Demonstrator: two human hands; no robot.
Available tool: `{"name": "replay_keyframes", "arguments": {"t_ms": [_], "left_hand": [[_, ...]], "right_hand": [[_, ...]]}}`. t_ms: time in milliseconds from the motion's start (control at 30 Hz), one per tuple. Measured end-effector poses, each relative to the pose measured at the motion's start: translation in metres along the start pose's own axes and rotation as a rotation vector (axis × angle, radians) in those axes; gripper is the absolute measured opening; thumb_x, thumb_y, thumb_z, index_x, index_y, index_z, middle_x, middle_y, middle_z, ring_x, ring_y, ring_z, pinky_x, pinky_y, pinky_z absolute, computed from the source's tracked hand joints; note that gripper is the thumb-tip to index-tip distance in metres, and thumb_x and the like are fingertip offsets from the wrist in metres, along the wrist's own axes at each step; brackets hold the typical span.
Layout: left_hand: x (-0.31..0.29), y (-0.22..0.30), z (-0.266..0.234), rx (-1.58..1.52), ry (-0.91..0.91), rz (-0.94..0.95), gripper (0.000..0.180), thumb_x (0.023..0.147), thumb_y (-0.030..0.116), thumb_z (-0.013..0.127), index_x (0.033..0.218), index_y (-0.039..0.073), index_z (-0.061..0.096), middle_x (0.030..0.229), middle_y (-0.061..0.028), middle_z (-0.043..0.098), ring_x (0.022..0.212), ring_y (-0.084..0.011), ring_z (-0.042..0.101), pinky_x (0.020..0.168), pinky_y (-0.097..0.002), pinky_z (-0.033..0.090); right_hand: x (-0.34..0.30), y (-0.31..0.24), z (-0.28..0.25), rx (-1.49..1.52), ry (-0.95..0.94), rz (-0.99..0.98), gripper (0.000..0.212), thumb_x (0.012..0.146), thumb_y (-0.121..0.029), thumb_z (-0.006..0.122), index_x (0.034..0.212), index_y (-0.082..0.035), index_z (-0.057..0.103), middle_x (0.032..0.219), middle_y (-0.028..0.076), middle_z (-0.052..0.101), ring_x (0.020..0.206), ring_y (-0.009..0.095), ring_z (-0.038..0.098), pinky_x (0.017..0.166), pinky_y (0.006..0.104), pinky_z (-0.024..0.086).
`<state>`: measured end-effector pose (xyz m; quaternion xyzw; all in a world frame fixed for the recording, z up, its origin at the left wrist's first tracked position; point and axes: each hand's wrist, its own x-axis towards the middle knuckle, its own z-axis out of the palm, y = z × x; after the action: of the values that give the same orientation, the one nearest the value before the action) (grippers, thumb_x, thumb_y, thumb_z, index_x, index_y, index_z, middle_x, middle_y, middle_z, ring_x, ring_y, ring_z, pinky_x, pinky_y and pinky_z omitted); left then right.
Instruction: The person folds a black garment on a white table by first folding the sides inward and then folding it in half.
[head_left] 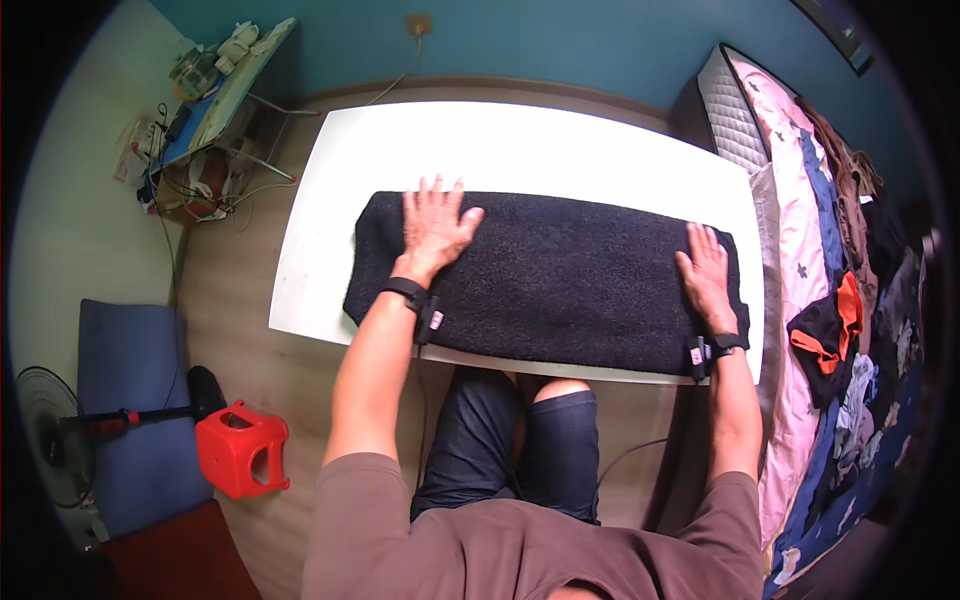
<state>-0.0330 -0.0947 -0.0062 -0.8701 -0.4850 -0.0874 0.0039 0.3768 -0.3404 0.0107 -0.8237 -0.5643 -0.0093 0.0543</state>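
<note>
A black towel [560,270] with a fuzzy surface lies spread as a long rectangle across the white table [500,140]. On its left part my left hand [435,228] rests flat, palm down, fingers stretched past the far edge and thumb out to the side. My right hand [708,272] lies flat near the towel's right end, its fingers pointing away from me. Neither hand grips anything. Each wrist wears a black band with a small dark device, the left device [430,322] and the right device [698,358] both close to the towel's near edge.
Right of the table stands a bed [785,250] heaped with clothes. At left are a red plastic stool [243,450], a blue cushioned seat [135,400] and a fan [50,435]. A small side table [235,95] holding kitchen items and cables is at the far left.
</note>
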Motion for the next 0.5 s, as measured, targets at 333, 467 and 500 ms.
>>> {"name": "replay_keyframes", "arguments": {"t_ms": [333,467,500], "left_hand": [[-0.046,0.089,-0.011,-0.077,0.341,0.177,0.054,0.094,0.039,0.049,0.135,0.004,0.052,0.143,-0.0223,0.045,0.13,-0.0441,0.041,0.103,-0.0649,0.031],[-0.103,0.149,-0.013,-0.183,0.051,0.42,0.071,0.088,0.044,0.06,0.148,0.009,0.042,0.155,-0.0186,0.036,0.144,-0.0421,0.03,0.116,-0.0615,0.019],[-0.109,0.14,-0.01,-0.241,0.073,0.425,0.072,0.087,0.043,0.062,0.148,0.01,0.043,0.155,-0.0187,0.036,0.143,-0.0415,0.031,0.117,-0.0604,0.019]], "right_hand": [[-0.035,-0.055,-0.01,0.154,0.094,-0.074,0.057,0.094,-0.027,0.058,0.145,-0.003,0.045,0.152,0.023,0.04,0.143,0.04,0.034,0.115,0.0506,0.026],[-0.064,-0.157,0.015,0.145,0.076,-0.405,0.06,0.094,-0.032,0.058,0.147,-0.007,0.044,0.154,0.014,0.041,0.145,0.034,0.033,0.117,0.0531,0.021],[-0.07,-0.165,0.013,0.156,0.081,-0.419,0.061,0.094,-0.033,0.058,0.147,-0.007,0.044,0.154,0.014,0.041,0.145,0.034,0.033,0.118,0.0531,0.02]]}}
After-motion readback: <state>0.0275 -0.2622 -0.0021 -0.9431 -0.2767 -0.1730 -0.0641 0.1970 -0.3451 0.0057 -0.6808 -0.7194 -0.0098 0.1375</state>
